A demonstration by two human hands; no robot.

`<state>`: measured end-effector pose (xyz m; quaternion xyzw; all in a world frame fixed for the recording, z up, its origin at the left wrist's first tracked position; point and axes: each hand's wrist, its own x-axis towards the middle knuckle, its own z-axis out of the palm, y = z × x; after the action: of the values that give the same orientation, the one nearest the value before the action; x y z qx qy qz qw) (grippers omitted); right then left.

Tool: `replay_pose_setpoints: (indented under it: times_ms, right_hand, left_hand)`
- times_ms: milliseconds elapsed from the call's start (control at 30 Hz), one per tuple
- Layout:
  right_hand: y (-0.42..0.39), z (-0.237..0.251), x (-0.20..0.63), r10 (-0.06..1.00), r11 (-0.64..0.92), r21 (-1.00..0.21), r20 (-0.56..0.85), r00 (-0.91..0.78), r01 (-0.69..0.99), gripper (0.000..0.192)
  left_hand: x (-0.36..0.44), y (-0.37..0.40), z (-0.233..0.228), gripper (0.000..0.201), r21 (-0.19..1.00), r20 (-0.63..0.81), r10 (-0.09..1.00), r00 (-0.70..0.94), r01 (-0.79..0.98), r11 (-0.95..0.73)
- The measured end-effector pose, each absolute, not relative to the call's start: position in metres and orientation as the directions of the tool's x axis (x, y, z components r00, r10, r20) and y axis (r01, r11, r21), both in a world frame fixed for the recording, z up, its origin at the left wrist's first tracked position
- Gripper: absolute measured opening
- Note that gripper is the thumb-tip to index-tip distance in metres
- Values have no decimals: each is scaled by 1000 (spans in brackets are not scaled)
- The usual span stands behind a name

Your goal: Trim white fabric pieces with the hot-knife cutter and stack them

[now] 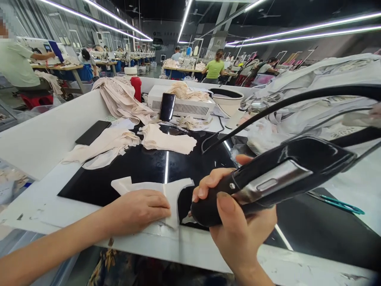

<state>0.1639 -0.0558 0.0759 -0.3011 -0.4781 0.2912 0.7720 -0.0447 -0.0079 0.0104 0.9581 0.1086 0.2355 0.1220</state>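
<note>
The left hand [143, 210] is pressing a curved-edged off-white fabric piece [174, 196] onto a black sheet [145, 167]; the right hand [248, 238] is gripping a black-and-silver handheld tool [268, 182]; work is apparently proceeding, the remainder not showing.

Dark phone [167, 106], white box [193, 108], teal-handled scissors [339, 202]

Long white ceiling lights [185, 22] illuminate the hall brightly beneath a dark ceiling [166, 12]. Their reflections appear as narrow white streaks on the glossy black mat [143, 167]; shadows on the pale surfaces are soft. Highlights mark the casing and metal panel of the black handheld tool [270, 182]. Distant workstations [184, 63] look softer than near objects. Wide-angle stretching grows toward the edges; pixelation masks a patch at upper left.
</note>
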Motion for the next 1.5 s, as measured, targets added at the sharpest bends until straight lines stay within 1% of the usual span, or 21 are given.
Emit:
replay_pose_setpoints:
  times_ms: [100,200,267,367,433,567,700,933,1067,1300,1500]
  right_hand:
    - [-46,82,176,687,683,-722,586,430,-109,48]
    - [-26,87,192,618,714,-698,601,506,-43,41]
    - [-12,88,202,594,722,-692,607,528,-15,36]
    - [5,84,210,601,714,-700,598,530,-20,35]
    - [12,80,211,626,702,-711,589,511,-41,35]
    - [20,73,208,655,687,-725,586,476,-52,32]
    - [23,69,205,656,697,-715,603,454,-58,30]
    - [24,65,205,655,706,-706,622,429,-56,28]
    - [24,64,205,644,716,-697,635,427,-44,29]
    - [24,64,206,645,713,-701,633,428,-36,29]
    - [24,66,206,646,707,-706,628,434,-31,29]
  left_hand:
    - [-48,-8,19,31,309,405,280,870,158,-938]
    - [-44,-6,29,32,273,425,283,860,176,-946]
    - [-35,-3,34,31,238,446,294,846,205,-949]
    - [-16,3,36,26,181,464,327,823,274,-945]
    - [-3,9,34,25,117,467,330,821,312,-943]
    - [16,22,23,30,-28,465,269,844,318,-948]
    - [24,30,15,32,-97,446,230,865,302,-949]
    - [22,31,11,24,-92,447,273,852,347,-933]
    - [19,31,8,19,-89,448,276,850,349,-933]
    - [17,29,9,20,-71,477,274,835,348,-935]
    - [16,29,10,20,-77,433,278,857,342,-937]
